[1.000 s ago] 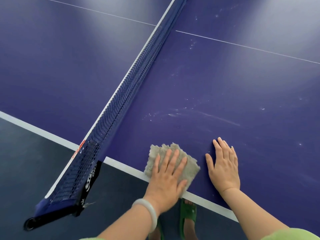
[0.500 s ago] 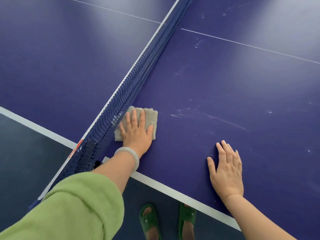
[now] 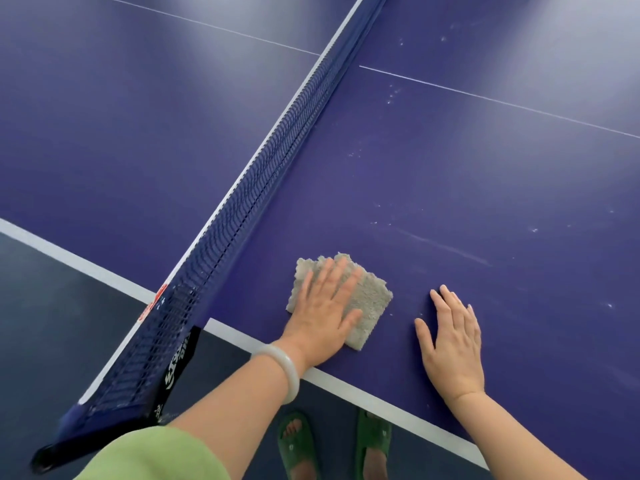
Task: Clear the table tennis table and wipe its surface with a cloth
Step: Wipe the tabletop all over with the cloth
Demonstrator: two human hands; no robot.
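Observation:
A dark blue table tennis table [image 3: 467, 174] fills the view, with white specks and a faint streak on its right half. A folded grey cloth [image 3: 369, 299] lies flat on that half, close to the white near edge line. My left hand [image 3: 323, 311] presses flat on the cloth with fingers spread, a pale bangle on its wrist. My right hand [image 3: 452, 341] rests palm down on the bare surface just right of the cloth, holding nothing.
The blue net [image 3: 263, 188] runs diagonally from the top centre to its clamp [image 3: 104, 420] at the near left edge. The dark floor [image 3: 52, 323] lies beyond the table edge. Green sandals [image 3: 298, 441] show below the edge.
My left hand slid the cloth from near the edge up against the net, then back right and toward the near edge. My right hand stayed put.

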